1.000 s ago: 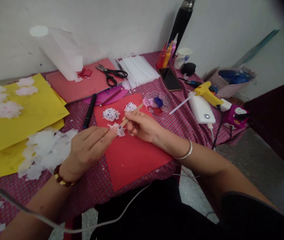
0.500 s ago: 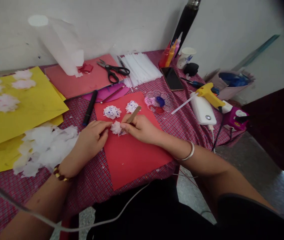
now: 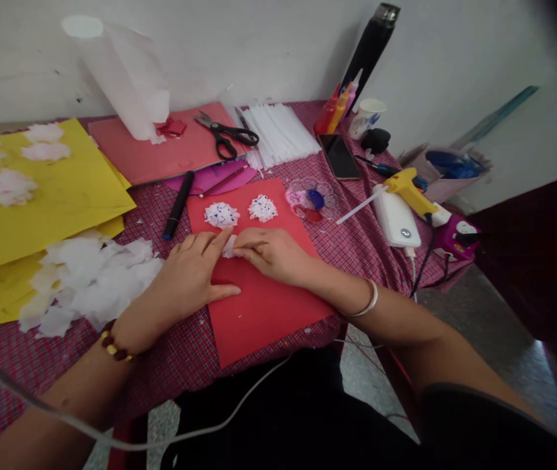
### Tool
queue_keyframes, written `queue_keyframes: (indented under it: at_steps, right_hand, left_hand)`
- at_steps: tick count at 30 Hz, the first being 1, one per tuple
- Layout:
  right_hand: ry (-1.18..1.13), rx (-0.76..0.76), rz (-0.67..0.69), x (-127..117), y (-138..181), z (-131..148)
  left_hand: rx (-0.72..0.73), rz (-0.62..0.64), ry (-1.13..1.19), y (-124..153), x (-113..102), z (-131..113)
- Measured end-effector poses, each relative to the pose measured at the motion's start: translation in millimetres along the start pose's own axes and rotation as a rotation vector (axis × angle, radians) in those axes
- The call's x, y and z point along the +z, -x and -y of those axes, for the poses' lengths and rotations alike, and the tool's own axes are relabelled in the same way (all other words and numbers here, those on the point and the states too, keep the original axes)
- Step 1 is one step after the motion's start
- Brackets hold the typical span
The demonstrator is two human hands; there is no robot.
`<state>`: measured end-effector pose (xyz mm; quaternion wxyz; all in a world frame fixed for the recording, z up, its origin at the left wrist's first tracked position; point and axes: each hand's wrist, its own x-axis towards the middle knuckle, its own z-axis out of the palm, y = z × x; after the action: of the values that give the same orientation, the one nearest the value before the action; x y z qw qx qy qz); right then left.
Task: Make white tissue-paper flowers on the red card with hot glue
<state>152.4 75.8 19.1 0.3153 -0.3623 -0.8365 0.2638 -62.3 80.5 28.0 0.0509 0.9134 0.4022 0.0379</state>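
Observation:
My right hand (image 3: 278,256) is closed in a pinch around a wooden stick (image 3: 260,244), mostly hidden by the fingers. Its fingertips press at a small ruffled white paper flower (image 3: 229,247) on a red sheet (image 3: 253,313). My left hand (image 3: 194,271) lies beside that flower, thumb and fingers spread, the index fingertip close to its upper edge. Beyond the hands sit two more paper flowers with blue specks, one on the left (image 3: 222,215) and one on the right (image 3: 262,208). A clear palette (image 3: 330,196) holding pink, blue and red paint stands right of the sheet.
White paper petals (image 3: 96,281) are heaped left of my left hand, near yellow sheets (image 3: 43,222) bearing pale flowers. A black marker (image 3: 179,205), scissors (image 3: 226,136), white sticks (image 3: 281,137) and a phone (image 3: 339,156) lie farther back. A yellow glue gun (image 3: 410,189) rests on the right.
My left hand has opened out, its thumb moving away from its fingers. The stick in my right hand has tipped lower, and the hand covers more of it and of the flower.

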Motion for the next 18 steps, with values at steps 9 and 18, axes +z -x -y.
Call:
queue_keyframes:
  at_steps: [9,18]
  right_hand:
    - [-0.529,0.316,-0.403,-9.0,-5.3,-8.4]
    - [-0.908,0.49,-0.361,-5.9,-9.4,-10.4]
  left_hand:
    - [-0.042,-0.03,0.059,-0.2,1.3,-6.0]
    - [-0.27,-0.239,0.713,25.7,-45.9,52.3]
